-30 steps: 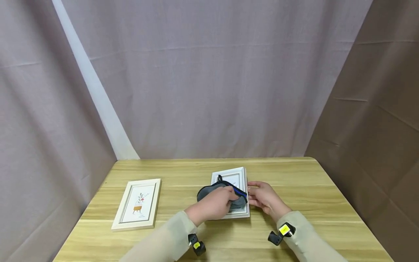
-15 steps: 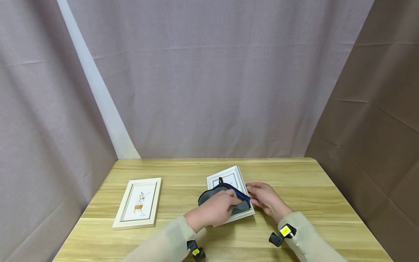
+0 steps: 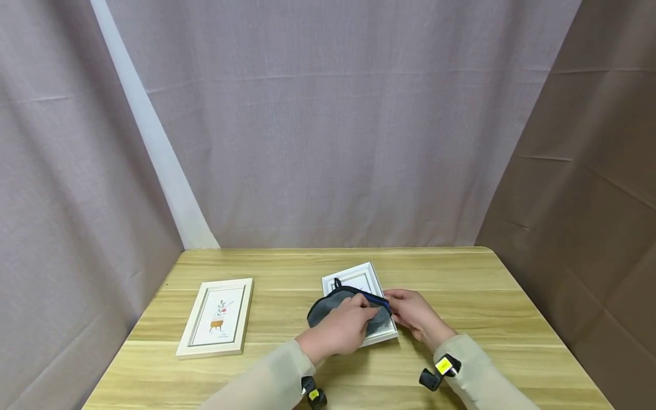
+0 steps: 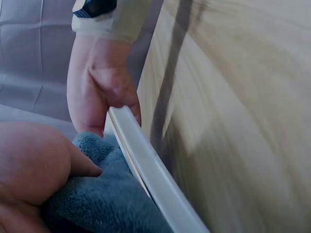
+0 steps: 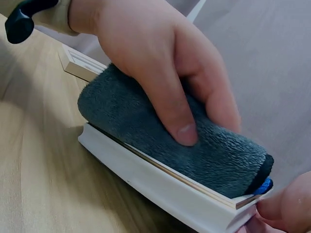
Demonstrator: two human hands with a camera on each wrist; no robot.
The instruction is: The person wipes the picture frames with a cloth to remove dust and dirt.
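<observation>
A fluffy grey-blue cleaning cloth with black edging, a blue stripe and a small black loop lies over a white picture frame. My left hand grips the cloth from above, its thumb pressing the folded pile against the frame's front, as the right wrist view shows. At the frame's right edge, my right hand pinches the side; part of its fingers is hidden behind the frame. The frame stands tilted, and its shadow falls on the wood. Cloth and left hand cover most of its picture.
A second, cream picture frame with a plant drawing lies flat at the left of the wooden table. Grey curtains rise behind the table, and a brown one stands on the right. Each wrist wears a black strapped camera.
The white frame has turned anticlockwise, its top swinging left. My left hand has slid slightly on the frame with the cloth. The right hand keeps to the frame's edge.
</observation>
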